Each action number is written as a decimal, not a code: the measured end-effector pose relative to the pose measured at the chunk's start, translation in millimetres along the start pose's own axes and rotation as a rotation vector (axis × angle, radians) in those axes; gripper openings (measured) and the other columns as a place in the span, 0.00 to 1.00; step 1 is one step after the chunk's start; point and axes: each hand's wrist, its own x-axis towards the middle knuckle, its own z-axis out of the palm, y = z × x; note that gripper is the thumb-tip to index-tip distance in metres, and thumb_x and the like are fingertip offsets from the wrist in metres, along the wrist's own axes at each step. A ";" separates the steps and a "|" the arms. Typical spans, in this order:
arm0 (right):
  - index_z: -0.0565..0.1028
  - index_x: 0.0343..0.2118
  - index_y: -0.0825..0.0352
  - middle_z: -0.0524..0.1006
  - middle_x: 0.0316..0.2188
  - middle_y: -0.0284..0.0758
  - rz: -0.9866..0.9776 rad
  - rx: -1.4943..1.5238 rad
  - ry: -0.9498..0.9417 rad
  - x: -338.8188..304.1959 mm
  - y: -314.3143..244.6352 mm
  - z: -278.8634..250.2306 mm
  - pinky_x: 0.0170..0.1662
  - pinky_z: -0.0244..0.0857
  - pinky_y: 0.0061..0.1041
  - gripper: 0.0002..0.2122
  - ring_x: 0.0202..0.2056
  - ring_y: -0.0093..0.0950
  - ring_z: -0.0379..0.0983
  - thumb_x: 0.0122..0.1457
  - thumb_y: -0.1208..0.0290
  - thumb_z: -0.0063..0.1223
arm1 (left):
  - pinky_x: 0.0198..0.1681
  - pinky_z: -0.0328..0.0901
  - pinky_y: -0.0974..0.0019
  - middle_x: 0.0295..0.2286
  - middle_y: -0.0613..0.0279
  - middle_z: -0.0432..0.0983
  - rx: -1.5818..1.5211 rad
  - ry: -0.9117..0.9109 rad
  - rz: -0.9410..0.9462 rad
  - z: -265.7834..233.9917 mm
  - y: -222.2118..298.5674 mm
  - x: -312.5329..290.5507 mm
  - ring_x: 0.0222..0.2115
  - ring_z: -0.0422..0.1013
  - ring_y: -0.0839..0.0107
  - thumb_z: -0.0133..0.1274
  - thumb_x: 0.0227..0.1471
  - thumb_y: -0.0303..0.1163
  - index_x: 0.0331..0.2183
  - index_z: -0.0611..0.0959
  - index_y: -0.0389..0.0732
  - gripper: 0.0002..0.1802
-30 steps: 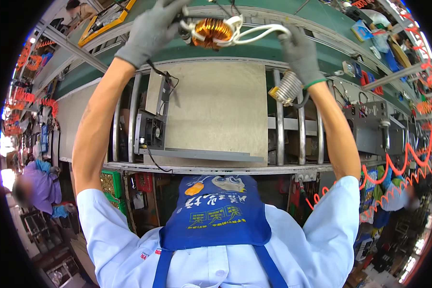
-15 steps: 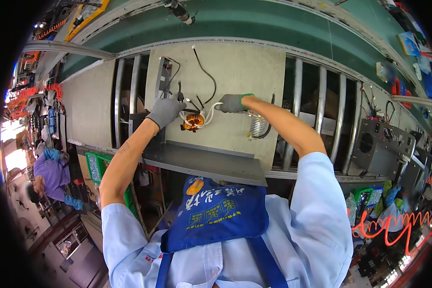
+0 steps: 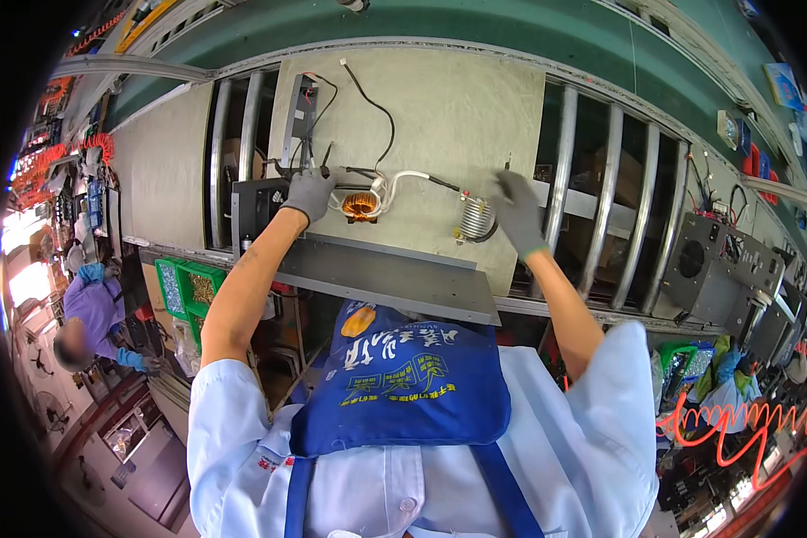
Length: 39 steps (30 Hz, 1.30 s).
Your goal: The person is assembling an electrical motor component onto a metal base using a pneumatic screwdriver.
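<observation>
My left hand (image 3: 309, 194), in a grey glove, is closed at the grey metal enclosure's left end, with a black wire (image 3: 327, 153) sticking up from its fingers. Beside it lies a copper-wound ring coil (image 3: 360, 207) with thick white leads (image 3: 391, 190). One lead runs right, ending in a black sleeve (image 3: 443, 183) near a silver spiral coil (image 3: 476, 218). My right hand (image 3: 520, 215), gloved too and smeared by motion, is just right of the spiral coil; its grip is unclear. The dark grey sheet-metal enclosure (image 3: 386, 276) lies along the near edge.
A pale board (image 3: 457, 99) lies on the roller conveyor (image 3: 560, 179). Upright on its left stands a grey bracket (image 3: 299, 112) by a long black cable (image 3: 384, 117). Green bins (image 3: 188, 291) hang at near left. A grey machine housing (image 3: 717, 269) stands right; a person sits far left.
My right hand has left the white lead and moved right to beside the spiral coil. The lead now lies on the board. My left hand has shifted slightly; the enclosure's left end shows more.
</observation>
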 end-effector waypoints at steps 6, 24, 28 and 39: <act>0.76 0.49 0.68 0.79 0.42 0.51 0.554 -0.682 0.017 -205.9 135.3 -106.3 0.51 0.68 0.47 0.24 0.48 0.50 0.74 0.60 0.52 0.51 | 0.56 0.64 0.48 0.52 0.47 0.70 -0.322 0.509 -0.035 -54.1 25.1 -59.9 0.53 0.69 0.48 0.62 0.48 0.39 0.58 0.71 0.45 0.35; 0.74 0.45 0.76 0.80 0.38 0.48 1.354 -0.117 0.023 -410.1 231.8 -118.1 0.45 0.68 0.41 0.26 0.42 0.47 0.77 0.52 0.56 0.60 | 0.41 0.71 0.59 0.36 0.51 0.77 -0.838 1.121 -0.447 89.8 28.9 -264.4 0.36 0.76 0.57 0.54 0.55 0.25 0.42 0.81 0.36 0.11; 0.73 0.46 0.76 0.80 0.39 0.48 1.174 -0.256 -0.200 -350.4 200.2 -54.2 0.46 0.68 0.39 0.24 0.44 0.47 0.77 0.54 0.58 0.57 | 0.48 0.69 0.57 0.38 0.49 0.78 -0.893 1.011 -0.577 166.5 0.1 -269.2 0.40 0.75 0.53 0.56 0.54 0.27 0.44 0.81 0.35 0.14; 0.72 0.49 0.76 0.78 0.44 0.50 0.594 -0.716 -0.746 -270.8 100.2 146.3 0.50 0.68 0.36 0.21 0.48 0.44 0.75 0.59 0.64 0.48 | 0.46 0.70 0.47 0.39 0.45 0.77 -0.908 0.750 -1.041 366.4 -171.8 -312.1 0.41 0.75 0.45 0.54 0.53 0.35 0.44 0.80 0.42 0.16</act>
